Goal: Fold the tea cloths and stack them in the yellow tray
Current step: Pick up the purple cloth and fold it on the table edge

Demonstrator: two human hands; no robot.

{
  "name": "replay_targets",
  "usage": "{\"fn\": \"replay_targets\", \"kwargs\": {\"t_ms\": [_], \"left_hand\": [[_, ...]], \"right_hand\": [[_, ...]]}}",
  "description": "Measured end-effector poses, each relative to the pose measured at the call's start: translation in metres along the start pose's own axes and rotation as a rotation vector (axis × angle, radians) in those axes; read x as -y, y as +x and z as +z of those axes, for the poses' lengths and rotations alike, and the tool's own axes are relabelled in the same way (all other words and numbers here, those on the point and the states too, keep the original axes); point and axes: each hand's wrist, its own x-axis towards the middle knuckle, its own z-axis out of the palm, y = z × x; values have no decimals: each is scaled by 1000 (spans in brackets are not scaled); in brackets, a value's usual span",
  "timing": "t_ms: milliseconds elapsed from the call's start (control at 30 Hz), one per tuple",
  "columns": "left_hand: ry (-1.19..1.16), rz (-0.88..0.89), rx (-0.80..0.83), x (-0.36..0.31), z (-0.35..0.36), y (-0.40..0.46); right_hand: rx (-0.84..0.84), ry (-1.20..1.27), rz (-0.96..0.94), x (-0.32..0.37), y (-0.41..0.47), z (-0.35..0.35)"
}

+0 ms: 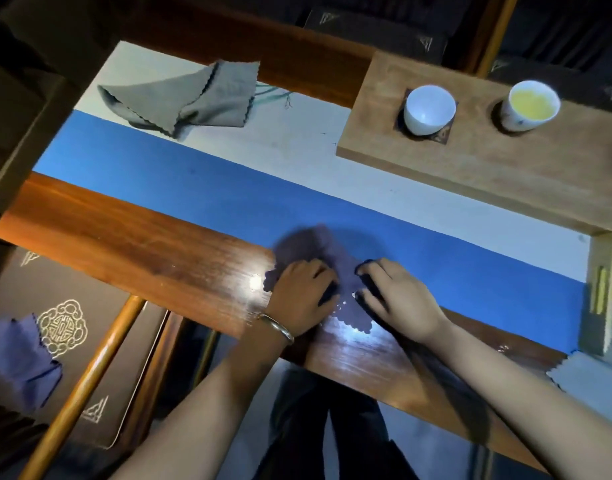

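Nearby, two cups [429, 110] occupy a wooden board [470, 174] behind the cloth [311, 247].

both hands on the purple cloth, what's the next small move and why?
Probably bring one edge over to finish the fold. Both the left hand and right hand grip the purple cloth, which looks bunched and blurred rather than flat. The yellow tray sits at the right edge, so stacking comes after.

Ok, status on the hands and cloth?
Left hand and right hand both on purple cloth, blurred. Grey cloth unfolded, far left. Nothing in the way.
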Motion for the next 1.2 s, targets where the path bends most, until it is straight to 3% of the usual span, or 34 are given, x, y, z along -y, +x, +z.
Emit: {"fn": "replay_targets", "kwargs": {"t_ms": [167, 333, 500, 733, 867, 1033, 1200], "left_hand": [[-262, -14, -93, 5, -13, 6], [-458, -37, -200, 6, -38, 9], [-501, -20, -258, 5, -74, 24], [-604, 36, -329, 6, -123, 44], [-686, -17, -316, 2, -144, 56], [-711, 95, -315, -11, -167, 68], [-728, 149, -229, -25, -193, 83]], "right_hand": [[-27, 18, 24, 5, 11, 0], [-31, 160, 175, 7, 15, 1], [-54, 210, 258, 14, 15, 2], [-392, 458, 418, 21, 17, -25], [-480, 486, 417, 13, 14, -51], [-486, 467, 308, 6, -3, -87], [-266, 303, 185, -2, -36, -118]]}}
